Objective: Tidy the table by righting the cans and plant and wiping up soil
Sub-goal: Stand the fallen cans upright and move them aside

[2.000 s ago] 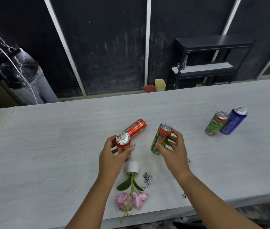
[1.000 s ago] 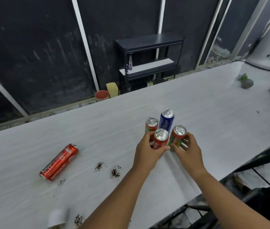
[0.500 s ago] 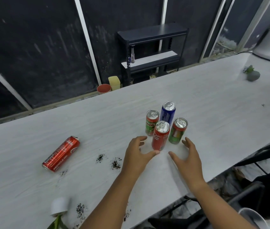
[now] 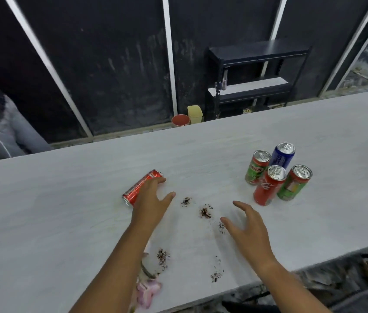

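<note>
Red can [image 4: 142,187] under spread left hand [image 4: 151,203]

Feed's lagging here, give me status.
Left hand open over fallen red can, right hand open, empty. Four cans upright. Soil unwiped.

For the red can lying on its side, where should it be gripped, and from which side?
Grip the red can around its mid-body, coming from above with the left hand, which is already over it. It lies flat and diagonal on the table, so its rounded side is exposed; its ends offer less hold.
</note>
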The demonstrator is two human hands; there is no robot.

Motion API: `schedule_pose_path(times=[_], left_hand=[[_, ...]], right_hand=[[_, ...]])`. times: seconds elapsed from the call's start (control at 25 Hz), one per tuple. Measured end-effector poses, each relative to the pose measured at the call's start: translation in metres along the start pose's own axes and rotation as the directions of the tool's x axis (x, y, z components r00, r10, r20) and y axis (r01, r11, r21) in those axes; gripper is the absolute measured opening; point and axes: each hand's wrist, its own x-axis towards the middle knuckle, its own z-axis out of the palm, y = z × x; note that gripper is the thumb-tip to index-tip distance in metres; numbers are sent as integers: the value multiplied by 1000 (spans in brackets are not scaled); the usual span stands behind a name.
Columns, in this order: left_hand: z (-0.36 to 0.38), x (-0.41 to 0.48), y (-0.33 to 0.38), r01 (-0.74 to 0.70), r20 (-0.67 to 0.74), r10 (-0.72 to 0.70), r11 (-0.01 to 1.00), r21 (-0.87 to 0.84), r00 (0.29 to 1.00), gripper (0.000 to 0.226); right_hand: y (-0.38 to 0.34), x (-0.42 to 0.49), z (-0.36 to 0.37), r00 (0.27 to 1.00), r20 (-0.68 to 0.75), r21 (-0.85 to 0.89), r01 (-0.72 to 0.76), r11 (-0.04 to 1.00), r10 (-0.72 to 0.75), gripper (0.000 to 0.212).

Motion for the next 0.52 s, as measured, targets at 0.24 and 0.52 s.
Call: schedule_pose_path(times=[0.24,0.52], left_hand=[[-55,19,-60,181,-24,-181,947,265,983,83],[-45,18,-79,143,-13,-148,928,344,989,74]], right_hand=[[-26,12,36,1000,24,-64,15,998,-13,53],[15,14,15,995,-29,-310,78,947,-92,32]])
